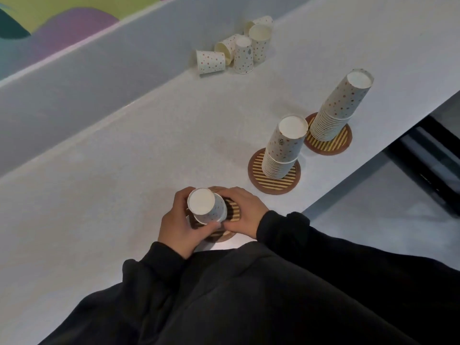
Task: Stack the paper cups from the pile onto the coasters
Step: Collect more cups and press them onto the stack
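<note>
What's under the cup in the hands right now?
A striped coaster lies under the upside-down cup, gripped by the left hand and right hand. They cover its rim, so whether it touches the coaster or tops other cups is hidden.

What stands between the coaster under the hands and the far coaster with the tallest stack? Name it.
Head view: a round striped wooden coaster bearing an inverted stack of dotted paper cups, with bare white counter around it.

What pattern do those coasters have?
Yellow and dark brown stripes inside a plain brown rim, best seen on the middle coaster in the head view.
</note>
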